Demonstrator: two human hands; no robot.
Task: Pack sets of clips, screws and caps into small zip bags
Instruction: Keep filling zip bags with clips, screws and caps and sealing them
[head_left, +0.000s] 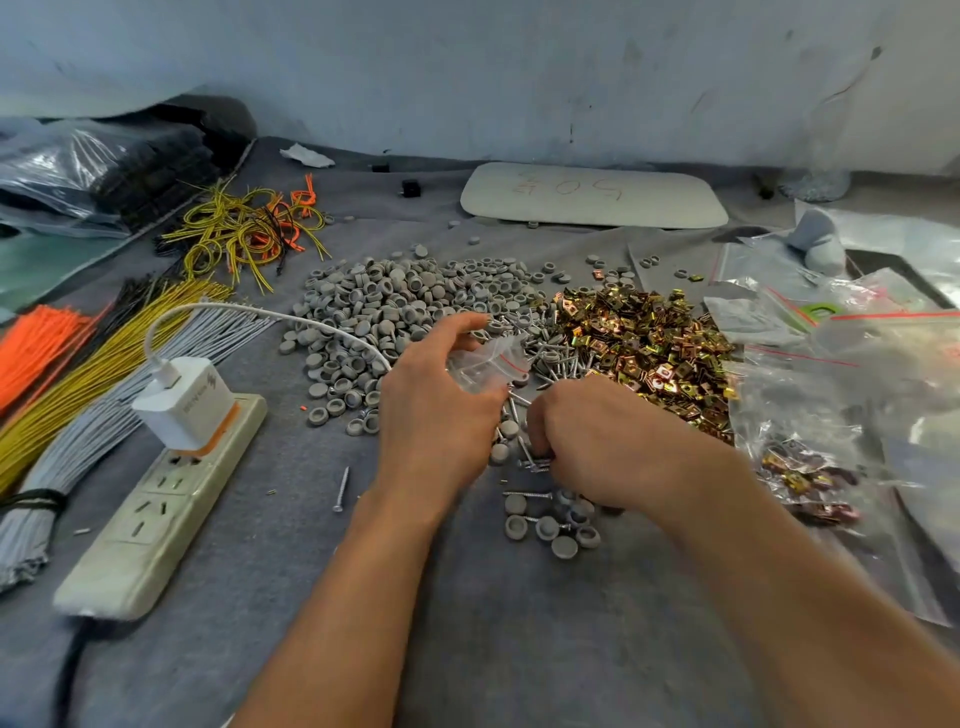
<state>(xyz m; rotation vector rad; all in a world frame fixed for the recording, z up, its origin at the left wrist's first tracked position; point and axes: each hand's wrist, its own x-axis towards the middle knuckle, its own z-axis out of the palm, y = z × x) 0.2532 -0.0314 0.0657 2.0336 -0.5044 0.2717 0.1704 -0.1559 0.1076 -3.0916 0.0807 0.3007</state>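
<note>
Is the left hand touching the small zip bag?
Touching. The head view shows the left hand pinching the small zip bag between thumb and fingers.

You have one wide-angle view, from your own head, looking forward and down, close over a grey cloth-covered worktop. Both forearms enter from the bottom edge and meet at centre frame. A pale wall fills the top, curved by the lens.
</note>
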